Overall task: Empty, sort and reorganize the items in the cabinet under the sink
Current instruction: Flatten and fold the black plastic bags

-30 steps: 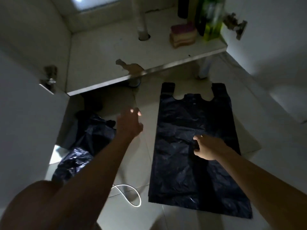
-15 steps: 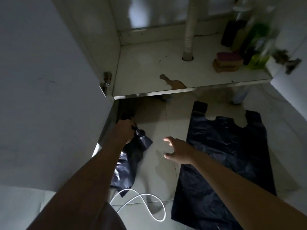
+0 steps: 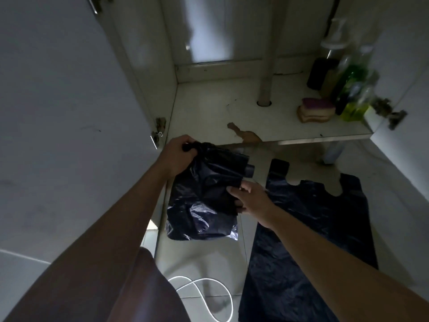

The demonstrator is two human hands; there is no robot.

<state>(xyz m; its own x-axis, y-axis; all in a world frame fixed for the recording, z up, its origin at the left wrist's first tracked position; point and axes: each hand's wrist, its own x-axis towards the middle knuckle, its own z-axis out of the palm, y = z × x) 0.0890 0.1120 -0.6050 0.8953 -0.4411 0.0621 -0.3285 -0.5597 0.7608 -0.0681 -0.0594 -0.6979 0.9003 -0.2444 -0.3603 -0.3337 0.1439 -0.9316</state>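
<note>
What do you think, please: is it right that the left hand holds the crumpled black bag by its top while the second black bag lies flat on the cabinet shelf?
Not quite. In the head view the left hand holds the crumpled black bag by its top, but the second black bag lies flat on the floor in front of the cabinet shelf, not on it.

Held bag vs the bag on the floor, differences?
The held bag is bunched at its top in the left hand, with the right hand pinching its side; the floor bag lies in neither hand. The held bag is crumpled; the floor bag is spread flat, handles showing. Both are black plastic.
</note>
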